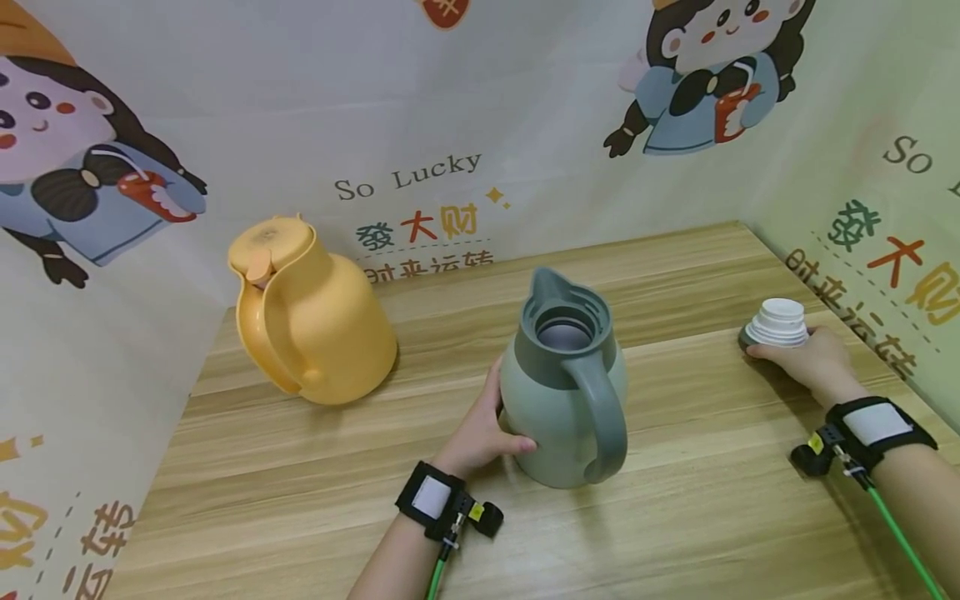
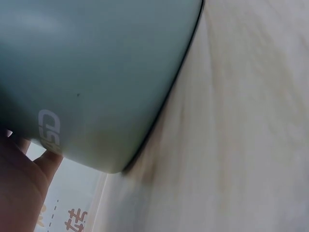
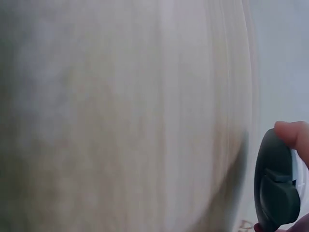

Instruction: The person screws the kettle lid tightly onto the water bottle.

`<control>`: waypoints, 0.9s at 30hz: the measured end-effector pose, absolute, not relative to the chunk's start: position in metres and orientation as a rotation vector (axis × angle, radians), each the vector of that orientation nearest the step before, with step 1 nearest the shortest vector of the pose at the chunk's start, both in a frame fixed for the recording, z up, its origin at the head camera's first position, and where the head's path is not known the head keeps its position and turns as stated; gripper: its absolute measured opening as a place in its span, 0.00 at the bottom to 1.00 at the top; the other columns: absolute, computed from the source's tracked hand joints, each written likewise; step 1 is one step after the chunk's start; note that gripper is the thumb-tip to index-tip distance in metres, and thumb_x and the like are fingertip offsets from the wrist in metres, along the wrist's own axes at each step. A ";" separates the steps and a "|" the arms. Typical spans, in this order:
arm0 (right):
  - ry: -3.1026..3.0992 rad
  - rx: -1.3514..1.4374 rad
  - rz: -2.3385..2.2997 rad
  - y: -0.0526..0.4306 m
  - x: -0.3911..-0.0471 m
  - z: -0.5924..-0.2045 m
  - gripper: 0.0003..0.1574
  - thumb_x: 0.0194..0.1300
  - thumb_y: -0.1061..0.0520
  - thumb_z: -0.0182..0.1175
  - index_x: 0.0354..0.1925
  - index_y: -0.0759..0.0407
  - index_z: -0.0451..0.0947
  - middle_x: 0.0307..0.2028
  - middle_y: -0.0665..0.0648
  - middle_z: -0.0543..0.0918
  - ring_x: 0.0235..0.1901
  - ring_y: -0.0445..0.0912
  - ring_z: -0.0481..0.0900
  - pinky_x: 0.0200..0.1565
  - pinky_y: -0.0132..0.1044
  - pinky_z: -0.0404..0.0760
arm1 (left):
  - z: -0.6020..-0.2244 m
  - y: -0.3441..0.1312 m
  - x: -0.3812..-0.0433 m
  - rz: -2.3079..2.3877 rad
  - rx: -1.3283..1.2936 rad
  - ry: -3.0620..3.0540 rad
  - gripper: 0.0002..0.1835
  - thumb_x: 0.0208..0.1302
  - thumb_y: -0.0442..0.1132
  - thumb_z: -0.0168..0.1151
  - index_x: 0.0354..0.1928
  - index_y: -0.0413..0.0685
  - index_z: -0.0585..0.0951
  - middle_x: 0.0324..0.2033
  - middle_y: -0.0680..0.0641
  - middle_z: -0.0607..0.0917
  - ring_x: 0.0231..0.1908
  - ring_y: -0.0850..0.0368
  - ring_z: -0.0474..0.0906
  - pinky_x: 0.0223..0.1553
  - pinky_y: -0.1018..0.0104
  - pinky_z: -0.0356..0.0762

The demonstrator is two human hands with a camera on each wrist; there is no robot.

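Observation:
A pale green thermos jug [image 1: 558, 400] with a darker green collar, spout and handle stands upright on the wooden table, its mouth uncovered. My left hand [image 1: 483, 437] grips its left side, thumb on the near face and fingers partly hidden behind the body. In the left wrist view, the jug's side [image 2: 96, 82] fills the upper left, with my fingertips against it. Farther right, my right hand [image 1: 817, 358] holds the jug's lid [image 1: 780, 323] upside down, white ridged stopper facing up. The lid's dark green cap [image 3: 275, 183] shows in the right wrist view, pinched at its rim.
A yellow thermos jug [image 1: 337, 325] with its lid on stands at the back left of the table [image 1: 420, 383]. Printed cloth walls [image 1: 450, 100] enclose the back and both sides. Green cables [image 1: 900, 533] trail from both wrist cameras.

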State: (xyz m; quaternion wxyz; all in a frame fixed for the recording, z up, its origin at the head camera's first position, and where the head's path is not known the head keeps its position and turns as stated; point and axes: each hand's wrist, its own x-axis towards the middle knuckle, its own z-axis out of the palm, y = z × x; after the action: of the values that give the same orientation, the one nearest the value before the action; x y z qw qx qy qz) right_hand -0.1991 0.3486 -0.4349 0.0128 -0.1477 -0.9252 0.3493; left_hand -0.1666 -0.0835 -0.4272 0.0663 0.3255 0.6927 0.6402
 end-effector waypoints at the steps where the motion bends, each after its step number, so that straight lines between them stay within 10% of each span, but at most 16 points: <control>1: -2.858 -0.425 1.113 0.347 -0.199 -0.434 0.55 0.55 0.38 0.62 0.55 0.83 0.54 0.48 0.79 0.65 0.46 0.67 0.66 0.42 0.55 0.69 | -0.431 -0.083 -0.169 1.927 0.976 2.095 0.63 0.33 0.70 0.68 0.69 0.58 0.46 0.65 0.50 0.57 0.64 0.52 0.50 0.60 0.43 0.42; 15: -2.508 0.016 1.197 0.278 -0.188 -0.372 0.59 0.45 0.59 0.72 0.64 0.72 0.45 0.56 0.75 0.61 0.55 0.66 0.61 0.56 0.59 0.57 | -0.448 -0.085 -0.180 1.948 0.982 2.091 0.62 0.30 0.70 0.70 0.68 0.63 0.48 0.63 0.53 0.61 0.62 0.55 0.55 0.60 0.45 0.46; 27: -2.082 0.527 0.736 0.206 -0.160 -0.298 0.62 0.29 0.69 0.75 0.61 0.65 0.53 0.54 0.69 0.67 0.52 0.58 0.68 0.54 0.50 0.67 | -0.449 -0.086 -0.183 1.945 0.980 2.061 0.63 0.30 0.69 0.71 0.68 0.61 0.48 0.63 0.51 0.61 0.62 0.54 0.55 0.60 0.46 0.46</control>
State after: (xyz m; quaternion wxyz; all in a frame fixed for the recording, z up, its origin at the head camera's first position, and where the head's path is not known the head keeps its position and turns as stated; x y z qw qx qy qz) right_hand -0.1603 0.2060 -0.2983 0.4221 0.2104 -0.8315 0.2938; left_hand -0.1832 -0.0862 -0.4491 0.0713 0.3258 0.6856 0.6470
